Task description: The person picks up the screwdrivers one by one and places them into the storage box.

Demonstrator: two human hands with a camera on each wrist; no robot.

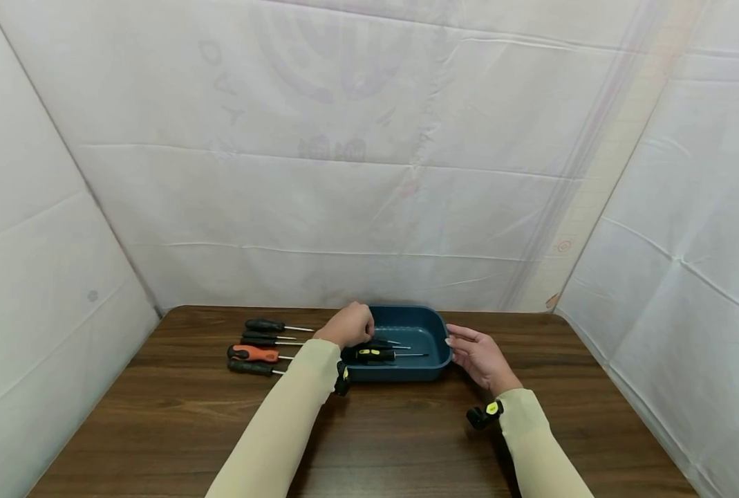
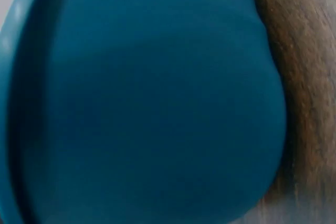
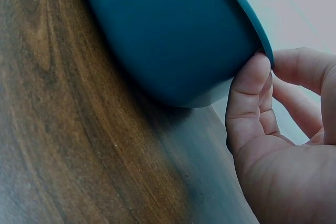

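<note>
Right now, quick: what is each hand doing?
Left hand: fingers curled down over the blue tray; whether it holds a screwdriver cannot be told.
Right hand: open, thumb against the tray's right rim.

Both arms reaching forward in pale beige sleeves, a small black camera mount strapped at each wrist. Left hand [image 1: 348, 324] knuckles up, fingers curled downward; what they close on cannot be made out. Right hand [image 1: 478, 355] set further right, fingers extended toward the left, thumb [image 3: 247, 95] pressed flat against an edge, remaining fingers loosely bent behind it.
</note>
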